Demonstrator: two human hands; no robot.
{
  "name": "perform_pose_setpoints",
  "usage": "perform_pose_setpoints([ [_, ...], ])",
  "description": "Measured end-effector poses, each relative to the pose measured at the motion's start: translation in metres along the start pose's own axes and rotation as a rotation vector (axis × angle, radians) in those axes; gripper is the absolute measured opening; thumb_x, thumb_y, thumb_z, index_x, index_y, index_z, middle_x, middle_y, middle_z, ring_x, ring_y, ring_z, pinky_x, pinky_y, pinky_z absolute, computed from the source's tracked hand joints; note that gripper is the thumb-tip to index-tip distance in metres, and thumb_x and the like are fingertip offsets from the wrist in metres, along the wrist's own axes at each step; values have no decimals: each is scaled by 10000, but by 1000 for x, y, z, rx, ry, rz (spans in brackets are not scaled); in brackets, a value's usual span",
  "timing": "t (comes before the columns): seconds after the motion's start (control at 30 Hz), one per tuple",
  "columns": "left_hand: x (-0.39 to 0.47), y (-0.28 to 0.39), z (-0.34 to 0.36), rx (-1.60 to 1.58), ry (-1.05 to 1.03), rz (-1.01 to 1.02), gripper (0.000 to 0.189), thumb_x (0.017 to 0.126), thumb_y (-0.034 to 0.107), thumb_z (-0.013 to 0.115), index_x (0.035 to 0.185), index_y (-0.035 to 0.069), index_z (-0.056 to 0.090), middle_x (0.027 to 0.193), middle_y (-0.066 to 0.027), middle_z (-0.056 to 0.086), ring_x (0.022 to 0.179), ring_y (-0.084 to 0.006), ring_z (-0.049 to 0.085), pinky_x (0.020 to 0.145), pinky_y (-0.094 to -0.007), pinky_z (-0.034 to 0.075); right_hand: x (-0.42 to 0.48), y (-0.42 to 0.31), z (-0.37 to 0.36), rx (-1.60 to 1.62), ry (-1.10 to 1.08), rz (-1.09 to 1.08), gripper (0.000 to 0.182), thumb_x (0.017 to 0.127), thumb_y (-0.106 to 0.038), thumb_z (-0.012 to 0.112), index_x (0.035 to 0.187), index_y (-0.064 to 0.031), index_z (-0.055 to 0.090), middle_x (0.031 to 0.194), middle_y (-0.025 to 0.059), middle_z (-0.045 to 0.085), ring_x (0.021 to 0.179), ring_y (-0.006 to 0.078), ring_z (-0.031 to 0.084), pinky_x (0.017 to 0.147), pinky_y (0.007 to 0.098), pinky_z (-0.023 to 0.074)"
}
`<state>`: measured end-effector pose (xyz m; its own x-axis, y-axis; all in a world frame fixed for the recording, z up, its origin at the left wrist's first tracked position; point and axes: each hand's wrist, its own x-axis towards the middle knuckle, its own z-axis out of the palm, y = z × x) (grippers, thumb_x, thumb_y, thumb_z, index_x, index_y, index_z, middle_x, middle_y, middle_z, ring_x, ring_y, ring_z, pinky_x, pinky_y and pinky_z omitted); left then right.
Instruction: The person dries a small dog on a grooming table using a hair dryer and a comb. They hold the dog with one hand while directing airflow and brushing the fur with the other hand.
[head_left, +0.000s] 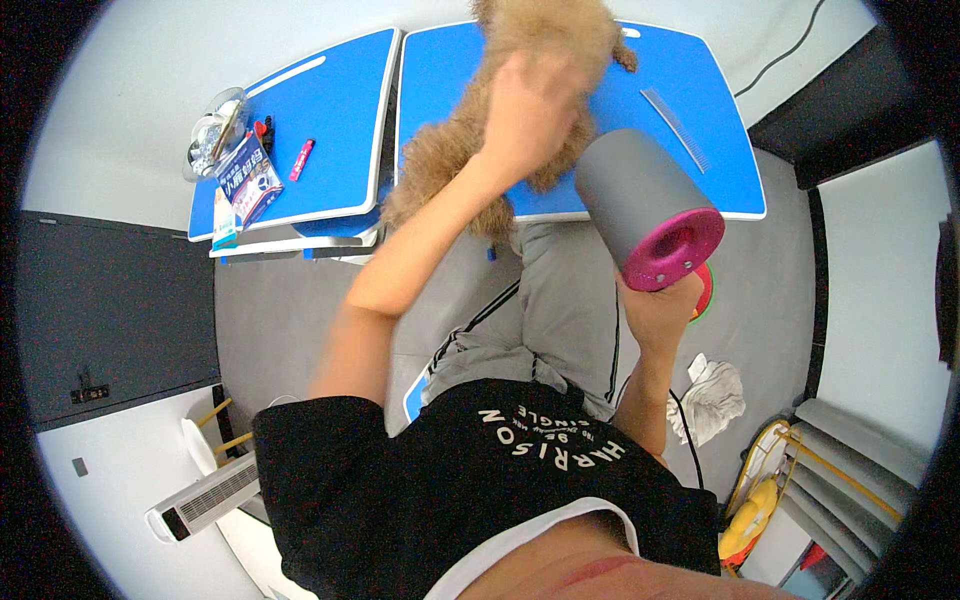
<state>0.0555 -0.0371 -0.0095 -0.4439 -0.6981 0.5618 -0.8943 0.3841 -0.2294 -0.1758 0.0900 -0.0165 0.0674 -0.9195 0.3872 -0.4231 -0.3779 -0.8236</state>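
A dog with curly brown fur (450, 161) is on a blue grooming table (675, 67) with a white rim. Its upper end runs out at the top of the picture. My left hand (532, 112) rests against its fur, blurred; whether the fingers grip the coat is hidden. My right hand (660, 307) is wrapped around the handle of a grey and magenta hair dryer (637, 199). The dryer's body tilts towards the dog, with its magenta end facing me. A metal comb (675, 129) lies on the table to the right of the dog.
A second blue table (322, 97) at left carries a bowl of small items (217, 135), a printed packet (251, 180) and a pink tube-like item (302, 160). White cloth (709, 397) lies on the floor. A black cord (686, 435) hangs by my right arm. Grey steps (847, 472) stand lower right.
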Motion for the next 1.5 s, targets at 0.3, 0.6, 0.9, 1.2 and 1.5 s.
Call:
perform_pose_setpoints([
  [0.3,34,-23,15,-134,64,-95,476,755,253,647,1188,75,561,1266,-175,496,1231,-346,413,1012,-514,328,28,-19,0,132,81,138,211,663,-67,784,786,-19,619,652,2,605,591,96,557,569,274,439],
  [0.6,80,-78,57,-228,211,-340,487,806,363,594,1199,77,574,1211,-180,553,1169,-323,495,999,-538,338,44,-5,1,123,181,91,171,707,-77,754,764,-23,603,675,-15,585,629,68,528,574,249,421],
  [0.9,117,-92,55,-82,-39,-324,396,846,359,524,1121,93,626,1232,-161,548,1174,-334,479,979,-533,355,60,-17,-13,265,179,106,193,676,-96,773,809,-22,655,685,34,655,609,106,593,589,281,461],
  [1.2,24,-10,-9,-16,-420,570,404,801,278,581,1150,77,610,1192,-110,572,1196,-247,466,1066,-459,289,66,-4,-19,62,234,100,195,686,-20,756,802,-34,600,725,-25,575,625,68,504,570,238,411],
  [1.5,99,-124,61,-644,45,-250,443,866,328,587,1169,5,579,1256,-202,525,1217,-364,444,1059,-453,301,72,-12,-30,160,96,58,287,669,-119,777,881,-23,609,725,55,632,664,137,593,646,310,479],
])
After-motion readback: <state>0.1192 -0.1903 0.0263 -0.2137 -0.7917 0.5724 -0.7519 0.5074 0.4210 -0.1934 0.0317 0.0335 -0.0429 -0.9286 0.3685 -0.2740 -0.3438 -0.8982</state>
